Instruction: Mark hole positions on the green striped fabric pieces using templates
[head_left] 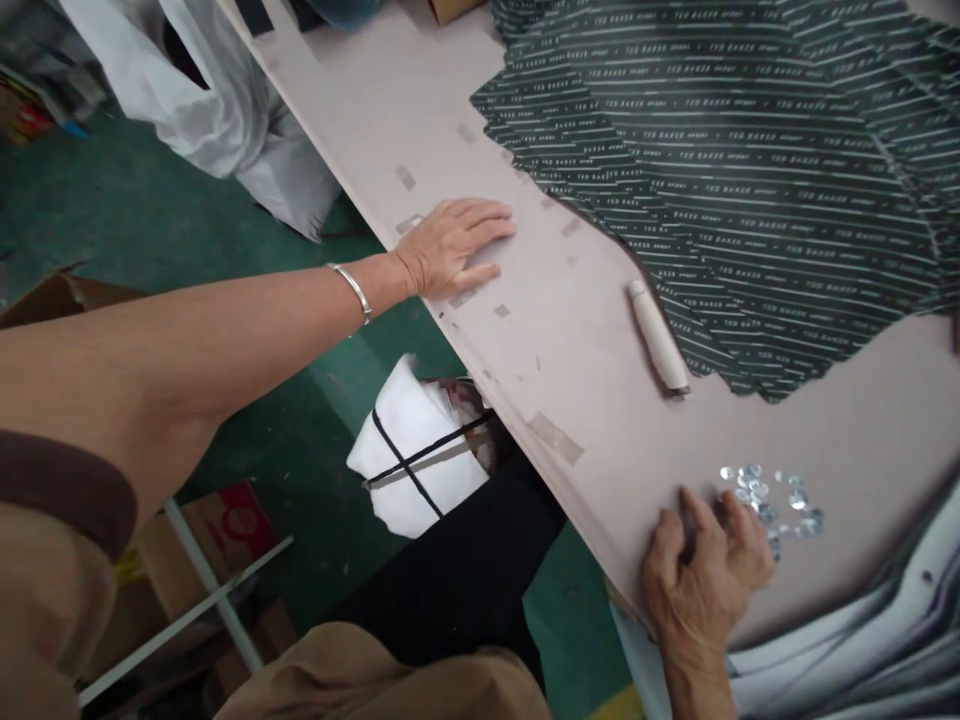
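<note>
My left hand [459, 243] lies flat on the pale pink tabletop [600, 385] near its edge, fingers stretched out, holding nothing. Lower right, my right hand [709, 565] rests on the same table with fingers bent and apart, and I see nothing held in it. Beside its fingertips is a loose scatter of small, shiny, clear discs [757, 488], partly hidden by the fingers. A short cream-coloured cylinder [658, 337] with a dark lower end lies between my hands. It touches or nearly touches a dark green fabric [720, 190] with white stripes and lettering.
White and grey fabric [862, 640] lies at the lower right. Beyond the table edge, a white bundle tied with black straps [420, 450] sits low down. White sacks [247, 110] stand at the upper left, and cardboard boxes [202, 550] are on the green floor.
</note>
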